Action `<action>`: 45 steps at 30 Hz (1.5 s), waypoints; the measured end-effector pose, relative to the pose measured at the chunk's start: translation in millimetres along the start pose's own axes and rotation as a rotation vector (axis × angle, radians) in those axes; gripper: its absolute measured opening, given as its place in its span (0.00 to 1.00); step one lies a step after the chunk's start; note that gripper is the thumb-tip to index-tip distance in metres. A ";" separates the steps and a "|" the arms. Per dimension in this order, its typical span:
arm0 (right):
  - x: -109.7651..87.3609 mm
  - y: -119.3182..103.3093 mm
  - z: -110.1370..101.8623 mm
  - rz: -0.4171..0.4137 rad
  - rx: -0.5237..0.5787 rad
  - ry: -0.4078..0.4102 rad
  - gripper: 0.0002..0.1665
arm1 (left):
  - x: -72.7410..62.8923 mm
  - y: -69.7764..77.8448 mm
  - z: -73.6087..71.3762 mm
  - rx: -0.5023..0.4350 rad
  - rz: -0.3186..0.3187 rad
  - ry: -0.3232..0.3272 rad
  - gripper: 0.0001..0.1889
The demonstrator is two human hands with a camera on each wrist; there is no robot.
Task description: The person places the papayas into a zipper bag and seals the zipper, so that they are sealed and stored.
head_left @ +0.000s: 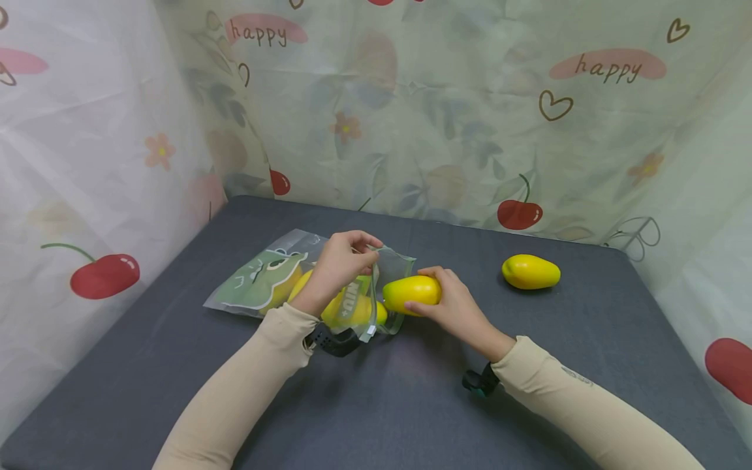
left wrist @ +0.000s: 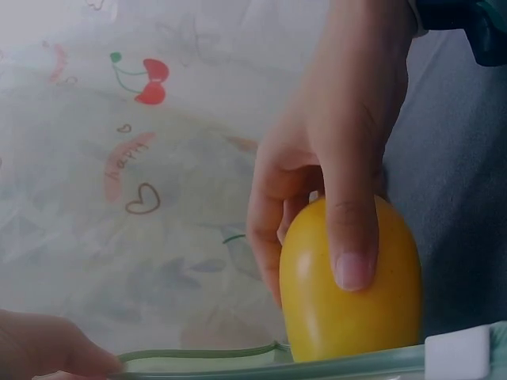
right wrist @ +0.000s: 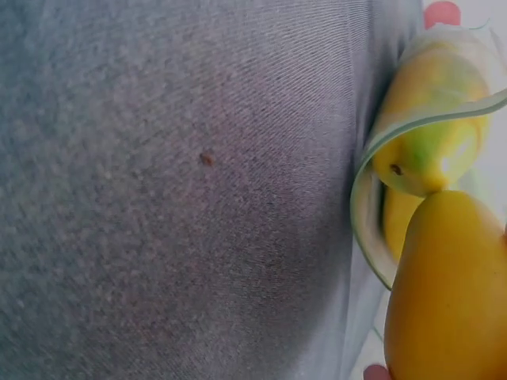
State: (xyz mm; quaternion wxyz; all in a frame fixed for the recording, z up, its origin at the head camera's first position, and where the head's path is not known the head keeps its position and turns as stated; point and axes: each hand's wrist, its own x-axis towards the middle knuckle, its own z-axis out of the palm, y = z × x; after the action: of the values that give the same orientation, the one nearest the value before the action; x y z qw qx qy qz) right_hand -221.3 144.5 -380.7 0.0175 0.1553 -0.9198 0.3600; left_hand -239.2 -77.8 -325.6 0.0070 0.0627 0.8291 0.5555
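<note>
My right hand (head_left: 455,307) grips a yellow mango (head_left: 416,292), with the thumb on its near side. The mango's front end is right at the mouth of a clear zip bag (head_left: 235,294) with a green cartoon print. With thumb and fingers, my left hand (head_left: 341,264) pinches the bag's upper rim and holds the mouth open. A white slider (left wrist: 458,354) sits on the green zip edge. Inside the bag lie several yellow mangoes; one with a greenish patch (right wrist: 432,154) shows just inside the opening, close to the held mango's tip. The left forearm hides part of the bag.
Another yellow mango (head_left: 531,272) lies apart at the back right of the dark grey tabletop (head_left: 376,411). Printed curtains (head_left: 411,117) hang behind and along both sides. A thin looped cord (head_left: 640,234) shows by the back right corner.
</note>
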 end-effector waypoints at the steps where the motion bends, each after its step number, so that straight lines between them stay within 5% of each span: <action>1: 0.4 0.1 0.4 0.006 -0.001 0.000 0.40 | 0.0 0.1 0.0 0.001 0.001 0.000 0.09; 9: 5.4 0.5 4.5 0.063 0.011 -0.045 0.40 | 1.2 -0.2 0.8 0.005 -0.008 -0.001 0.08; 19: 2.6 -0.6 7.9 -0.029 0.006 -0.119 0.41 | 1.5 -0.1 1.2 -0.007 0.003 -0.010 0.10; 24: 3.3 -0.2 11.0 -0.011 0.051 -0.111 0.41 | 1.7 0.2 1.8 -0.002 0.007 -0.012 0.10; 33: 3.9 -6.0 15.0 0.059 0.180 -0.188 0.30 | 1.6 1.6 1.7 -0.014 0.008 -0.020 0.12; 45: 4.6 -12.9 24.1 -0.011 0.229 -0.214 0.24 | 2.0 2.5 0.5 -0.008 -0.004 -0.010 0.09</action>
State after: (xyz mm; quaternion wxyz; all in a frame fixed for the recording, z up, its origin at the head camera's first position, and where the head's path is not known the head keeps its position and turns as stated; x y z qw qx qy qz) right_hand -219.9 118.2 -389.4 -0.0967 0.1986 -0.8685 0.4437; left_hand -240.9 -76.2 -323.3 0.0126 0.0636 0.8269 0.5587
